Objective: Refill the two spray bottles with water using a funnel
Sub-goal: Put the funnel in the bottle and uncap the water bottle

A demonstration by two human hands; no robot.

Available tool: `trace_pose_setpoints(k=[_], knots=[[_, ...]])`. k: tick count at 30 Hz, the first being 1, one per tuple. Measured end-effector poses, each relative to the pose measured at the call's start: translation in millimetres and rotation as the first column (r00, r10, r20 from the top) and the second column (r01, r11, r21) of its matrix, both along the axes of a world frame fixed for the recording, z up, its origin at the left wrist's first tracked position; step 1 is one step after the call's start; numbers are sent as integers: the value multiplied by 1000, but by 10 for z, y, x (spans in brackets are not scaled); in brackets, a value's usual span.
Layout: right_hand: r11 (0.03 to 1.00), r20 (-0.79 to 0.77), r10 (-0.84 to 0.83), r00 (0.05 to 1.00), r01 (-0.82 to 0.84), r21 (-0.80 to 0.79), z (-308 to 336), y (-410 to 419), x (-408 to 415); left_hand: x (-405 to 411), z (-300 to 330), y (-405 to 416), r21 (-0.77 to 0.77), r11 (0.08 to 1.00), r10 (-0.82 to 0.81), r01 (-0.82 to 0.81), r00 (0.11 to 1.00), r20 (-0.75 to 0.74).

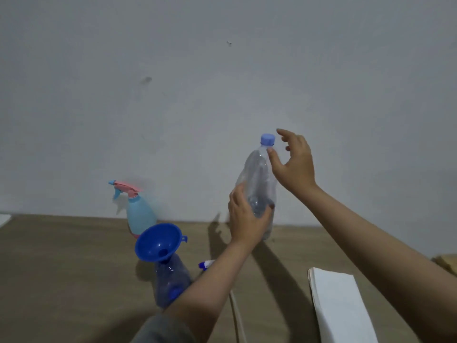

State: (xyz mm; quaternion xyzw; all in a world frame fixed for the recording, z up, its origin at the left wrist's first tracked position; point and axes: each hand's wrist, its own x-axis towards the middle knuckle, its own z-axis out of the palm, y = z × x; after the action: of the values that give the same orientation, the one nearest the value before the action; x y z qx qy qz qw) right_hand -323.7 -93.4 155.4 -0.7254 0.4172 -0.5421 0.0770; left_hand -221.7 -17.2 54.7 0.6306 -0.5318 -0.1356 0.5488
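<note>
A clear plastic water bottle (258,174) with a blue cap (267,139) stands upright near the wall. My left hand (247,219) grips its lower body. Just right of the cap hovers my right hand (293,164), fingers spread and apart from the cap. A blue funnel (159,242) sits tilted in the neck of a dark blue translucent spray bottle (171,283) at the front left. Behind it stands a light blue spray bottle with a pink trigger head (138,214). A white and blue spray head (206,264) lies on the table, partly hidden by my left forearm.
The brown table (61,268) runs up to a grey wall. A stack of white paper (341,305) lies at the front right, with a tan object (447,263) at the right edge. A thin white strip (236,315) lies beside my left arm.
</note>
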Motion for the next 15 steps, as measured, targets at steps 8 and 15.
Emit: trace_pose_setpoints(k=[8, 15], knots=[[988, -68, 105, 992, -96, 122, 116, -336, -57, -112, 96, -546, 185, 982, 24, -24, 1000, 0], [988, -35, 153, 988, -153, 8, 230, -153, -19, -137, 257, -304, 242, 969, 34, -50, 997, 71]])
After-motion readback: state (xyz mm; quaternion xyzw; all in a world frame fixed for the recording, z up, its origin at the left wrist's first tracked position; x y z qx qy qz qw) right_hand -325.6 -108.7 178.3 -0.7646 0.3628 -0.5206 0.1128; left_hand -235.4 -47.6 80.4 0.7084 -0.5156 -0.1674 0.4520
